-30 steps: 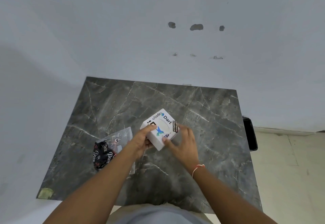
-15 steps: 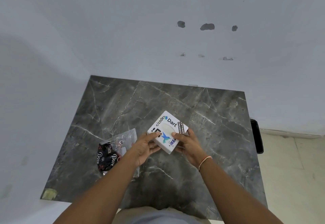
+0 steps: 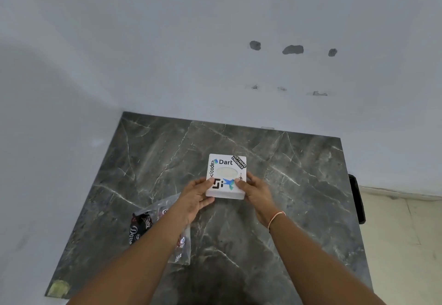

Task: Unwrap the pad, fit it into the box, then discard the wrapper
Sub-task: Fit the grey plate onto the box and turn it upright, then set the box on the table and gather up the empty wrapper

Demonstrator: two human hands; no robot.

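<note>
So the wrapper (image 3: 157, 230) is mostly hidden: the person's left forearm lies right across it, and only a dark printed bit with white lettering on its left side and some clear crinkly plastic poking out near and right of the arm can be seen. The text on it is cut off and can't really be read. Whether the box (image 3: 226, 176) is resting on the table (image 3: 299, 209) or held just above it is hard to tell from this angle. The pale oval in the middle of the box's top face looks like a window with something whitish behind it, maybe the pad, but it's too soft to be sure.

Compared with half a second ago, the box has been turned: it sat diagonal, a corner pointing away, and now it's squared up, edges running roughly parallel with the table's edges. It also sits a bit farther from the person.

Its longer axis now runs near-to-far, with the "Dart" lettering at the far end, reading upright from the person's side, and the blue bird sticker at the near end.

Left hand (image 3: 195, 198) pinches the near-left corner, thumb on top, fingers under or along the side. Right hand (image 3: 257, 192) does the same on the near-right corner. Both are closed on the box, around the middle of the dark marble table, wrapper to its near left.
</note>
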